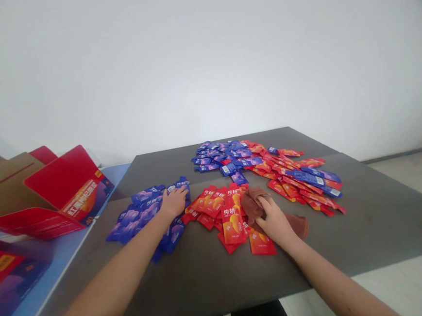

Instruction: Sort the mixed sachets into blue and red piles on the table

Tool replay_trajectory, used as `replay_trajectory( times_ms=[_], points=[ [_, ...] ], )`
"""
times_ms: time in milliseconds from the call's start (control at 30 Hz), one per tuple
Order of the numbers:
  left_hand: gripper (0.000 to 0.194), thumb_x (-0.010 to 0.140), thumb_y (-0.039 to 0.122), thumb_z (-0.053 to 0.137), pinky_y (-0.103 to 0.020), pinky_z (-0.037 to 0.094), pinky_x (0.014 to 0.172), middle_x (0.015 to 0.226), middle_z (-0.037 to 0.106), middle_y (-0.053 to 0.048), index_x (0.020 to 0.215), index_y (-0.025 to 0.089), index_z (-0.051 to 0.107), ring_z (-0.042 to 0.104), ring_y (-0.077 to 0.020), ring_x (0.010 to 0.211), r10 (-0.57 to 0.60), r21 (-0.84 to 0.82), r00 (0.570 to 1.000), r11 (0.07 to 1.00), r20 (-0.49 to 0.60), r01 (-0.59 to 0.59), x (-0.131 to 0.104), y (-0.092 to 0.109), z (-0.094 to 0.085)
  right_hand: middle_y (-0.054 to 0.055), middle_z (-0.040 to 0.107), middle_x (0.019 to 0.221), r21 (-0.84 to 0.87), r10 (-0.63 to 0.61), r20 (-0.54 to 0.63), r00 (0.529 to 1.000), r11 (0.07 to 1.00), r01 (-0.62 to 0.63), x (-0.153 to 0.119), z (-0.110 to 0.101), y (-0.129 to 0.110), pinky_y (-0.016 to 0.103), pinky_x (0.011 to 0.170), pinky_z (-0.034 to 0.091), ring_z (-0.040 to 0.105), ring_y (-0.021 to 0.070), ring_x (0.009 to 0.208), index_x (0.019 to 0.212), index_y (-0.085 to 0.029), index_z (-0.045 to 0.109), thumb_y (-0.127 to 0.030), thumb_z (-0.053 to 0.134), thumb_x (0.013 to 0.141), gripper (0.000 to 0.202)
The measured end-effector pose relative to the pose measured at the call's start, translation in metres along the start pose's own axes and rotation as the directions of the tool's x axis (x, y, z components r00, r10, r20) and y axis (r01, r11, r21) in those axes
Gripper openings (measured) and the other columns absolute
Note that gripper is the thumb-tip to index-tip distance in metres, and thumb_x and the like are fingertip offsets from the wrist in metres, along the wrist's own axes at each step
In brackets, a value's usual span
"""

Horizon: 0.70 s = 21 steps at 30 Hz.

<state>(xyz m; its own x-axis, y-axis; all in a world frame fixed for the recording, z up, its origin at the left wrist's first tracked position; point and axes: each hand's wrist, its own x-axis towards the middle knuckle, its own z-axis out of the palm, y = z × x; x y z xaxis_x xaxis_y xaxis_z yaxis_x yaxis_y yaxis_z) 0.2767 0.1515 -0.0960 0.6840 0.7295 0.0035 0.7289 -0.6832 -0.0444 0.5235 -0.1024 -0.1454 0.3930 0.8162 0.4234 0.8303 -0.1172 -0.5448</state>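
Pouches [130, 217] in blue, piled near left beside red pouches [232, 219], look light, pliable and slick, best pinched by a sealed edge. The left hand [175, 202] touches the blue (whether gripping, unclear); the right hand [270, 219] clutches a soft brown cloth [251, 204]. A mixed pile [275, 165] lies farther across the gray table [206, 285].

The single view looks from the person's head, close above the near edge of the dark grey table [213, 284], facing forward and down across it towards the white wall [203, 56]; both far corners show, and the left edge runs out at bottom left.
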Motion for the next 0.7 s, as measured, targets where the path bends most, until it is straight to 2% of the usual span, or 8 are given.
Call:
replay_trajectory(
  times_ms=[67,133,233,300,433,533,700],
  points=[
    [0.043,0.091,0.017,0.037,-0.068,0.021,0.107,0.146,0.047,-0.009,0.127,0.025,0.058,0.045,-0.0323,0.131,-0.013,0.008,1.000,1.000,-0.015,0.013,0.003,-0.003,-0.003,0.012,0.056,0.121,0.004,0.001,-0.004,1.000,1.000,-0.001,0.000,0.000,0.000,0.046,0.098,0.046,0.052,0.0297,0.120,0.129,-0.020,0.049,-0.014,0.052,0.075,0.055],
    [0.042,0.092,0.022,0.037,-0.062,0.020,0.111,0.149,0.042,-0.011,0.131,0.022,0.055,0.041,-0.0309,0.134,0.000,0.006,0.999,1.000,-0.041,0.000,-0.002,0.004,-0.006,0.012,0.056,0.122,0.006,0.006,-0.007,1.000,1.000,-0.006,-0.001,0.000,-0.001,0.046,0.099,0.046,0.052,0.0296,0.120,0.129,-0.020,0.049,-0.015,0.052,0.074,0.056],
    [0.047,0.097,0.034,0.032,-0.045,0.026,0.114,0.148,0.044,-0.014,0.138,0.017,0.047,0.041,-0.0248,0.135,0.058,-0.015,0.997,0.998,-0.049,-0.059,-0.021,0.027,-0.005,0.013,0.054,0.125,0.007,0.028,-0.004,1.000,1.000,-0.028,-0.001,-0.001,-0.002,0.045,0.100,0.045,0.051,0.0294,0.122,0.130,-0.020,0.048,-0.015,0.052,0.074,0.057],
    [0.056,0.097,0.045,0.030,-0.040,0.032,0.111,0.143,0.048,-0.016,0.140,0.013,0.044,0.044,-0.0246,0.132,0.108,-0.058,0.994,0.992,-0.010,-0.108,-0.038,0.048,0.000,0.013,0.054,0.125,0.008,0.044,-0.003,0.999,0.999,-0.044,-0.001,-0.002,-0.003,0.045,0.100,0.045,0.051,0.0295,0.121,0.130,-0.019,0.049,-0.015,0.052,0.074,0.057],
    [0.068,0.094,0.055,0.030,-0.044,0.026,0.114,0.148,0.041,-0.019,0.144,0.010,0.037,0.033,-0.0295,0.140,0.161,-0.200,0.987,0.968,0.026,-0.153,-0.065,0.088,0.012,0.013,0.055,0.122,0.005,0.084,-0.039,0.996,0.996,-0.084,-0.001,0.000,-0.004,0.046,0.099,0.046,0.053,0.0302,0.119,0.128,-0.019,0.051,-0.016,0.051,0.074,0.054],
    [0.068,0.094,0.056,0.031,-0.045,0.025,0.114,0.148,0.040,-0.020,0.145,0.010,0.036,0.031,-0.0308,0.141,0.161,-0.251,0.987,0.956,0.023,-0.150,-0.071,0.109,0.014,0.013,0.056,0.122,0.038,0.125,-0.095,0.988,0.992,-0.122,0.000,0.001,-0.003,0.047,0.099,0.045,0.054,0.0308,0.117,0.126,-0.018,0.053,-0.016,0.053,0.072,0.054],
    [0.065,0.094,0.052,0.032,-0.048,0.028,0.111,0.146,0.043,-0.021,0.144,0.011,0.037,0.039,-0.0331,0.135,0.129,-0.245,0.991,0.962,0.033,-0.117,-0.067,0.119,0.006,0.014,0.055,0.125,0.118,0.222,-0.246,0.943,0.973,-0.198,0.001,-0.009,0.006,0.047,0.103,0.042,0.053,0.0279,0.118,0.130,-0.017,0.050,-0.018,0.051,0.075,0.054]
  ],
)
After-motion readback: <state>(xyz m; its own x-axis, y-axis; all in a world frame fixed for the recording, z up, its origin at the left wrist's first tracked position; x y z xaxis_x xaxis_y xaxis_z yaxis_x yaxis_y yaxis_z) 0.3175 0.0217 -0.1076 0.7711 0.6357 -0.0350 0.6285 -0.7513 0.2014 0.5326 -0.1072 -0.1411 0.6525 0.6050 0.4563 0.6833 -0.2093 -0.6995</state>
